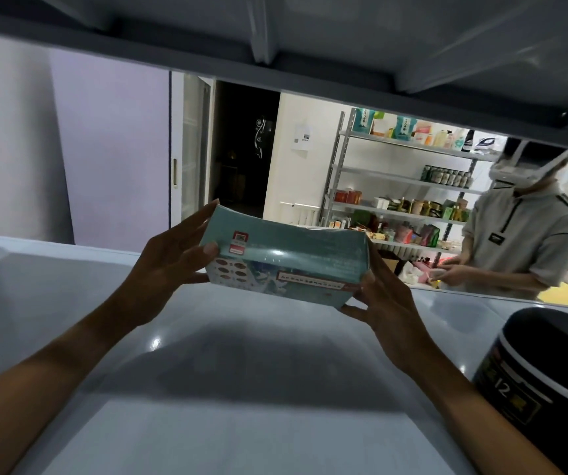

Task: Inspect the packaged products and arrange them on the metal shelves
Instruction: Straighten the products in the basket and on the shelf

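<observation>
A teal shrink-wrapped box with red labels and small food pictures hangs tilted above the grey metal shelf. My left hand grips its left end, thumb on the top face near the red sticker. My right hand holds the right end, fingers curled under the lower corner. The box does not touch the shelf board; its shadow falls on the board below it.
A black round container with a white band and the number 12 stands on the shelf at the right. Another shelf board runs close overhead. Behind, a person stands by a stocked metal rack.
</observation>
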